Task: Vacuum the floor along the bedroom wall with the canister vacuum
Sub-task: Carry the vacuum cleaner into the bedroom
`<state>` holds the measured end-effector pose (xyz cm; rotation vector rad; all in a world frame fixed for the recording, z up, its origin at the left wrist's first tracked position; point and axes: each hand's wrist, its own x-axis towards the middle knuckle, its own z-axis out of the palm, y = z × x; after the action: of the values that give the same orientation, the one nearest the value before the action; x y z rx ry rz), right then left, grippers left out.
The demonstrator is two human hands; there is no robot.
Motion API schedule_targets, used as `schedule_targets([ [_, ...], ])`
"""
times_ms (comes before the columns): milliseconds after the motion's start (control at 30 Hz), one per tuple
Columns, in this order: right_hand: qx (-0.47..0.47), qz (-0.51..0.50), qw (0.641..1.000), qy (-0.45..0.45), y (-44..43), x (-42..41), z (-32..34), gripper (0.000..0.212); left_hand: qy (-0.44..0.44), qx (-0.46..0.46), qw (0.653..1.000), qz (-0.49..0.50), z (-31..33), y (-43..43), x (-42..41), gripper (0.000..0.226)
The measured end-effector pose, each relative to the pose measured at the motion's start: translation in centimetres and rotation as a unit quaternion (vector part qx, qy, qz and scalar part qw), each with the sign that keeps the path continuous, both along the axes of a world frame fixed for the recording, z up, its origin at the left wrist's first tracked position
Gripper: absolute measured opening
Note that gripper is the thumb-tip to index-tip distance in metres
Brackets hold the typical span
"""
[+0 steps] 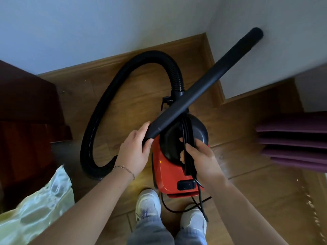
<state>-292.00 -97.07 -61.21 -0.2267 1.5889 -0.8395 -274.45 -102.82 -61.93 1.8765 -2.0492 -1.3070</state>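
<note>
A red and black canister vacuum (168, 170) stands on the wooden floor just ahead of my feet. Its black ribbed hose (99, 110) loops out to the left and back to the canister's front. My left hand (134, 149) grips the near end of the black wand (203, 85), which slants up to the right; its tip is close to the white wall. My right hand (200, 156) holds a bundle of black power cord (187, 138) at the canister's top handle. More cord trails on the floor between my shoes.
White walls (106, 23) with wooden skirting form a corner ahead. Dark red wooden furniture (26, 103) stands on the left, shiny pale-green fabric (35, 209) at lower left. Purple slatted shelving (297, 140) sits on the right. My white shoes (148, 204) stand behind the canister.
</note>
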Motion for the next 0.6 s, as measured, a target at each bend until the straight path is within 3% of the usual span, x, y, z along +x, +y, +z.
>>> schedule_targets([
  [167,-0.006,-0.004,1.0,0.007,0.7,-2.2,0.0,0.021,-0.028,-0.002,0.999,0.027,-1.3,0.0,0.4,0.051],
  [600,-0.021,0.018,0.998,0.054,1.0,-4.2,1.1,0.02,0.008,-0.03,0.999,0.024,-2.4,0.3,-1.1,0.051],
])
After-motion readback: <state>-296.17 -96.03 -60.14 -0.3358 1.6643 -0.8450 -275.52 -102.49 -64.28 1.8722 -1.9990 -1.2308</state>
